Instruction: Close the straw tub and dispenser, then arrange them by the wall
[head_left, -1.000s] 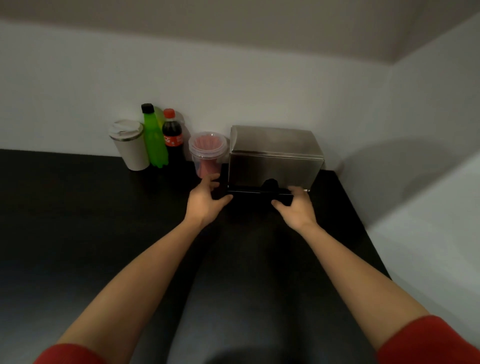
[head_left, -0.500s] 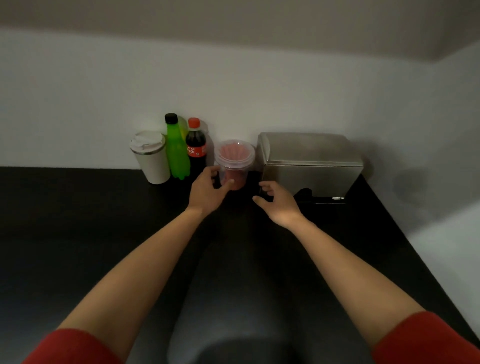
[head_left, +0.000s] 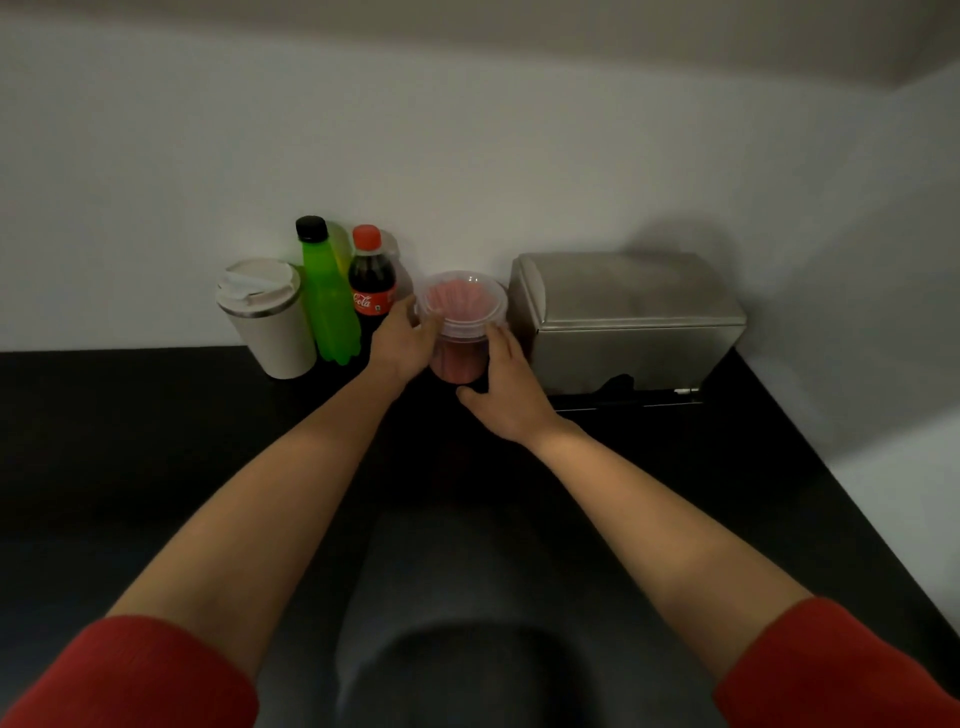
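Note:
A clear straw tub (head_left: 462, 312) with red straws inside and a clear lid on top stands on the black counter (head_left: 156, 441) near the white wall. My left hand (head_left: 402, 343) wraps its left side and my right hand (head_left: 506, 387) presses its right side. A steel dispenser (head_left: 628, 317) with its lid down sits just right of the tub, against the wall in the corner.
A white travel cup (head_left: 267, 317), a green bottle (head_left: 327, 296) and a cola bottle (head_left: 371, 283) stand in a row left of the tub by the wall. The counter's right edge (head_left: 841, 499) runs diagonally toward me.
Both hands left the dispenser's front and moved left to the straw tub. They now grip its two sides; the view shifted so the dispenser lies further right.

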